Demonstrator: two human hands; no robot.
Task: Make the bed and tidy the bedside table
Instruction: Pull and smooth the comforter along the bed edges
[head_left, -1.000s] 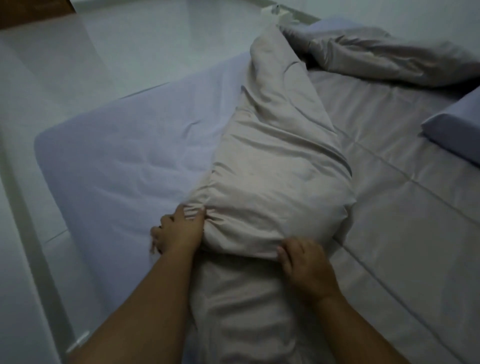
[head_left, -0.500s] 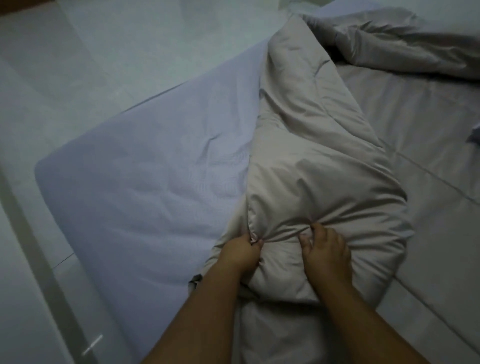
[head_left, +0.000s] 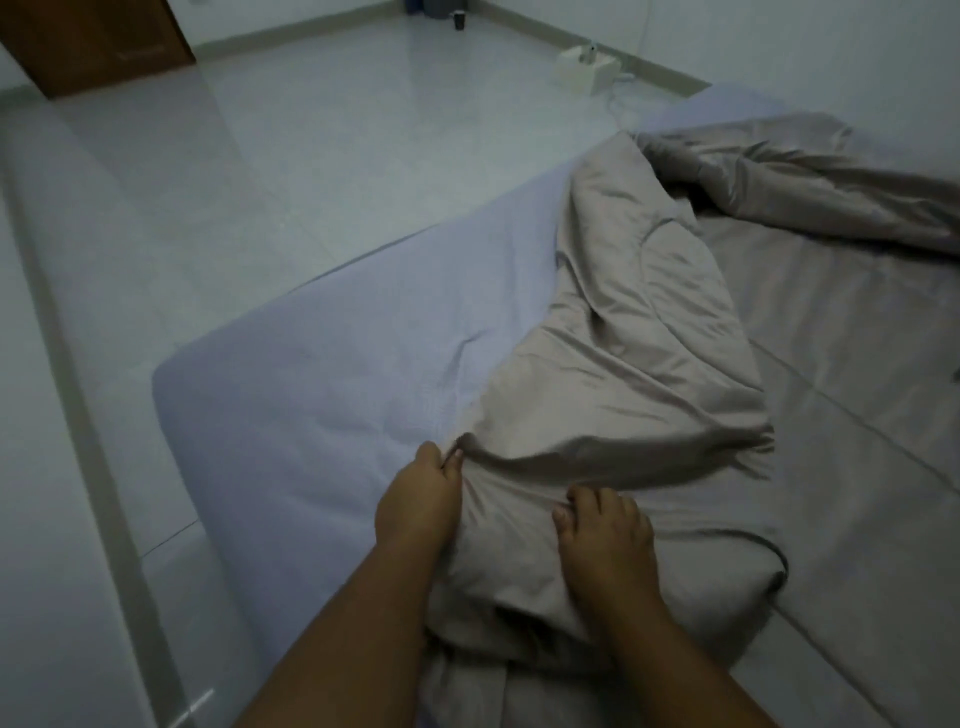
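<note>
A beige duvet (head_left: 639, 395) lay bunched in a long ridge down the bed (head_left: 311, 415), over a pale lilac fitted sheet. The left hand (head_left: 418, 501) pinched a fold of its near edge between closed fingers. The right hand (head_left: 602, 535) pressed into the fabric beside it, fingers curled into the cloth.

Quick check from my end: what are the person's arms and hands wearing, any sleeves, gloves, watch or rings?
Nothing visible. The left hand and right hand are bare, with no gloves, and both forearms are uncovered to the frame edge. No sleeve, watch, bracelet or ring shows, though the dim light could hide something small.
</note>
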